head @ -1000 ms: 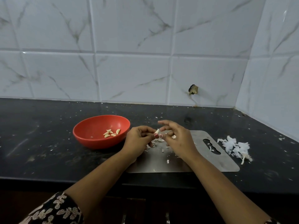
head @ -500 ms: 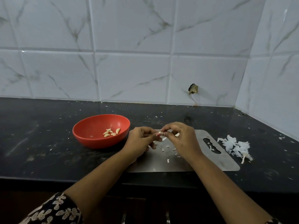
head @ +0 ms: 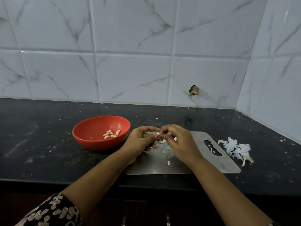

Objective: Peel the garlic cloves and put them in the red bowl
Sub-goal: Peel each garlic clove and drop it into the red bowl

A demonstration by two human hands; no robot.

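A red bowl (head: 91, 128) stands on the black counter left of my hands, with several peeled garlic cloves (head: 112, 134) inside. My left hand (head: 140, 141) and my right hand (head: 180, 142) meet fingertip to fingertip above the steel cutting board (head: 228, 167). Between their fingertips they pinch a small garlic clove (head: 158, 134), mostly hidden, with a strip of pale skin showing. Loose bits of skin (head: 162, 141) hang and lie just under the fingers.
A pile of white garlic skins (head: 236, 149) lies on the counter right of the board. Small skin flakes dot the board and counter. A tiled wall (head: 146, 62) closes the back and right side. The counter's front edge (head: 48, 181) runs below my forearms.
My hands have stayed together over the board, with the fingers shifting slightly around the clove. The fingertips now sit a little closer together and lower.
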